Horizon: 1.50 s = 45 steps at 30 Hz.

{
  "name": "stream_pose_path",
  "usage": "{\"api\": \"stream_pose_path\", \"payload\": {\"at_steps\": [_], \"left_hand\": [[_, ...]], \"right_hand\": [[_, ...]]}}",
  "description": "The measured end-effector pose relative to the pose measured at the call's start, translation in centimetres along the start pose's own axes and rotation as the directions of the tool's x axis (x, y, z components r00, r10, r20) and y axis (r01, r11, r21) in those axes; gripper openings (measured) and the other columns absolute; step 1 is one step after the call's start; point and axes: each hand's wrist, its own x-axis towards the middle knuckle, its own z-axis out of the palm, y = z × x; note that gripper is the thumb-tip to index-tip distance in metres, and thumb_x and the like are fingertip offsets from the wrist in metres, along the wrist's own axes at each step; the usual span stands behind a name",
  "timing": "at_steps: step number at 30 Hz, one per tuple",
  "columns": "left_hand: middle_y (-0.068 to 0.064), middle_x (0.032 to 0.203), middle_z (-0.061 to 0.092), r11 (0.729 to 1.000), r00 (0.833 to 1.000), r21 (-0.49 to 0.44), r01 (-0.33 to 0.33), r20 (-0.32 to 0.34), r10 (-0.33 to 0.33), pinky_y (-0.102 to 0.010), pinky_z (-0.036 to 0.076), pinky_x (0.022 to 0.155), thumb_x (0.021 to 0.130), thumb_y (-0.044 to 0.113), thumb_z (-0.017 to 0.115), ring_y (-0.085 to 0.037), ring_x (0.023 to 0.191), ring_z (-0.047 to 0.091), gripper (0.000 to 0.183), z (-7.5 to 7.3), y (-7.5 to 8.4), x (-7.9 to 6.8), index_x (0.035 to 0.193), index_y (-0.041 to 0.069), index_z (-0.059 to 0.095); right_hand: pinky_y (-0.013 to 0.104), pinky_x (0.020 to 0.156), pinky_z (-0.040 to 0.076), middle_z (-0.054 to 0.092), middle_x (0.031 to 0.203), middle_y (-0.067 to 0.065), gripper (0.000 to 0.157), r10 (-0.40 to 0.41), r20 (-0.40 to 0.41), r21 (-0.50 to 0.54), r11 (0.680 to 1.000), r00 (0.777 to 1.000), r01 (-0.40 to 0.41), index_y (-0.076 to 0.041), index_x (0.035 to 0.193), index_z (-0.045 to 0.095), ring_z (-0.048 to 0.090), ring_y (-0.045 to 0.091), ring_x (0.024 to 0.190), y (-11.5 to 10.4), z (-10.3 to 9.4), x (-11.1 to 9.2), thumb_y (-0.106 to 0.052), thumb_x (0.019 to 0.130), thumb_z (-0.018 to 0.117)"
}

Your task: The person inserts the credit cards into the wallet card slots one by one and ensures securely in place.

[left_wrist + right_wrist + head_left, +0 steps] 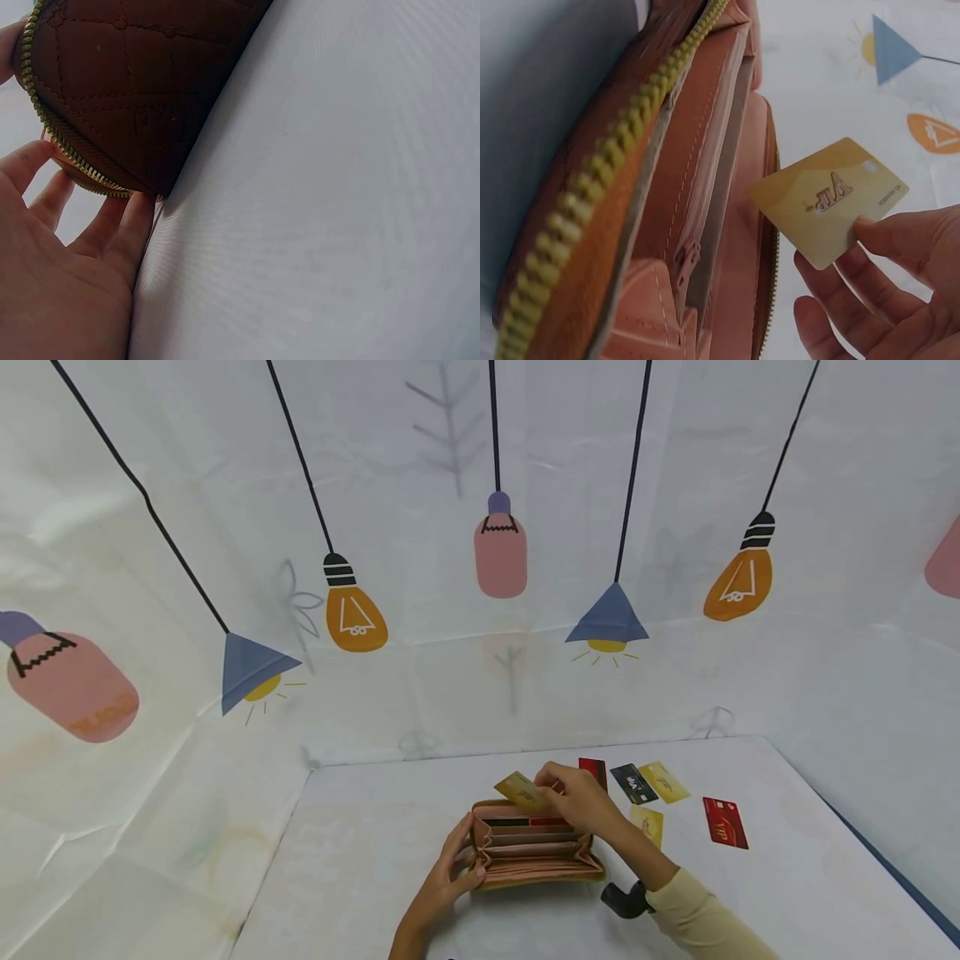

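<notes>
A brown quilted wallet [536, 883] lies unzipped on the white table, its pink compartments spread. My left hand [444, 883] grips its left end, thumb at the near side and fingers at the far side. In the left wrist view, fingertips touch the wallet [161, 75] along its gold zipper. Between thumb and fingers, my right hand [579, 797] pinches a gold VIP card [832, 206] above the wallet's far edge. The card is tilted and apart from the pockets. A dark card edge [506, 822] and a red card edge [547, 821] show in the rear slot.
To the right of the wallet lie a red card [725, 822], a black VIP card [633, 783], a yellow card [663, 782], another yellow card [648, 823] partly behind my forearm, and a dark red card [592, 772]. A lamp-printed sheet [435, 693] hangs behind the table.
</notes>
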Motion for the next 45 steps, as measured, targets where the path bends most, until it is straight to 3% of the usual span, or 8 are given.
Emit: {"api": "stream_pose_path", "payload": {"at_steps": [5, 10, 18, 32, 45], "left_hand": [[-0.010, 0.168, 0.012, 1.000, 1.000, 0.004, 0.009, -0.006, -0.008, -0.031, 0.042, 0.108, 0.098, 0.010, 0.061, -0.037, 0.143, 0.031, 0.078, 0.0, 0.0, 0.0, 0.161, 0.023, 0.019], [-0.010, 0.168, 0.011, 1.000, 1.000, 0.002, 0.010, -0.002, -0.010, -0.031, 0.042, 0.108, 0.098, 0.011, 0.061, -0.037, 0.144, 0.030, 0.078, -0.1, 0.0, 0.0, 0.162, 0.023, 0.018], [-0.012, 0.168, 0.009, 1.000, 1.000, 0.005, -0.001, 0.015, 0.001, -0.031, 0.041, 0.109, 0.099, 0.010, 0.060, -0.040, 0.144, 0.029, 0.077, -0.1, -0.2, 0.0, 0.162, 0.024, 0.016], [-0.011, 0.168, 0.011, 1.000, 1.000, 0.004, -0.005, 0.006, 0.005, -0.032, 0.042, 0.108, 0.099, 0.010, 0.060, -0.040, 0.144, 0.030, 0.077, -0.1, -0.2, 0.0, 0.162, 0.023, 0.017], [-0.010, 0.168, 0.009, 1.000, 1.000, -0.008, -0.019, 0.022, 0.019, -0.030, 0.040, 0.109, 0.100, 0.011, 0.059, -0.039, 0.144, 0.029, 0.077, -0.2, -0.5, 0.0, 0.162, 0.024, 0.015]], "right_hand": [[0.030, 0.073, 0.057, 0.074, 0.096, -0.002, 0.006, 0.012, 0.000, 0.005, 1.000, 1.000, -0.012, -0.020, 0.097, 0.070, 0.065, 0.010, 0.084, -0.5, 0.5, 0.2, -0.015, 0.094, 0.070], [0.029, 0.072, 0.056, 0.074, 0.093, -0.001, 0.006, -0.036, -0.002, 0.001, 0.999, 0.999, 0.036, -0.017, 0.097, 0.070, 0.066, 0.010, 0.083, -0.5, 1.0, 0.5, -0.013, 0.093, 0.071], [0.031, 0.073, 0.057, 0.073, 0.093, -0.003, 0.007, 0.001, 0.005, 0.003, 1.000, 1.000, -0.001, -0.019, 0.097, 0.069, 0.064, 0.009, 0.082, -0.3, 1.7, 0.5, -0.014, 0.093, 0.070], [0.033, 0.075, 0.058, 0.073, 0.095, -0.002, 0.008, -0.017, 0.010, -0.039, 0.999, 1.000, 0.018, -0.019, 0.096, 0.069, 0.065, 0.010, 0.085, -1.0, 2.3, 0.8, -0.011, 0.093, 0.070], [0.022, 0.067, 0.052, 0.070, 0.091, -0.004, 0.008, -0.075, -0.004, -0.104, 0.992, 0.997, 0.074, -0.019, 0.093, 0.067, 0.065, 0.008, 0.079, -1.1, 2.4, 0.8, -0.012, 0.093, 0.071]]}}
